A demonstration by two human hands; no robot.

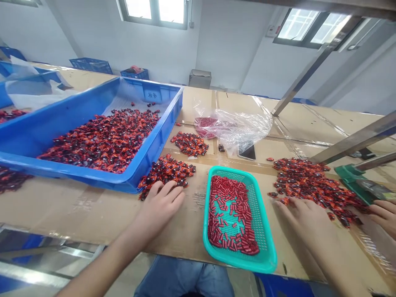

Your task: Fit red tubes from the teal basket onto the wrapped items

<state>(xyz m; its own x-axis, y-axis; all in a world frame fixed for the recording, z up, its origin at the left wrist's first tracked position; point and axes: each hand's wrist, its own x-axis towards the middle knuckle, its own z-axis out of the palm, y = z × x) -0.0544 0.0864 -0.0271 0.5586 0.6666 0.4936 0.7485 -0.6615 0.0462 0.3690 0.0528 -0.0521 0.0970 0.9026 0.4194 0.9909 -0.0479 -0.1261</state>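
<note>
Basket (238,260): at the table's (182,227) near edge, tubes (244,212) inside
Tray (77,174): left of it, parts (108,142) inside (a heap (168,171) beside its near right corner)
Bag (247,123): behind the basket

We see left pile (176,169): small red-orange and glossy black pieces, jumbled, heaped by tray's (93,175) near right corner. Right pile (301,181): similar pieces, spread wider before us, strays at edge.

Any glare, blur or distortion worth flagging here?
Head view: the middle window washes out nearly white; glare streaks the clear plastic bag; edges look stretched, as through a wide lens; in the red-black heap by the right hand, fine detail looks soft.
</note>
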